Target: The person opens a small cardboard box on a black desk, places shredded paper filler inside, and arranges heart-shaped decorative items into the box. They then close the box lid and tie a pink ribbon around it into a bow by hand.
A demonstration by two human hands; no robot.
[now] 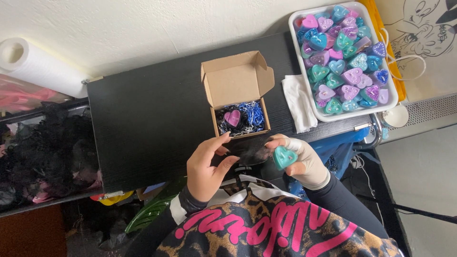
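The left hand (pixel 205 167) and the right hand (pixel 300 159) meet at the near edge of the black wood-grain desk (pixel 147 119), both pinching a thin, glossy clear plastic bag (pixel 250 150) stretched between them. The left grip is a thumb-and-fingertip pinch on the bag's left edge, the other fingers loosely spread. The right hand, wearing a pale, smooth glove, presses a glossy teal heart-shaped piece (pixel 284 157) between its fingers while its fingertips also catch the bag's right edge. Just beyond the hands stands a small brown corrugated cardboard box (pixel 236 90), its lid flap upright; inside lies a bed of crinkled blue, black and white paper shred (pixel 250 118) with a matte pink heart-shaped piece (pixel 232 117) resting on it. To the right, a folded white paper napkin (pixel 298 102) lies beside a white rectangular tray (pixel 343 114) heaped with glittery hearts in purple, teal, blue and pink. A white paper towel roll (pixel 40 66) sits far left.
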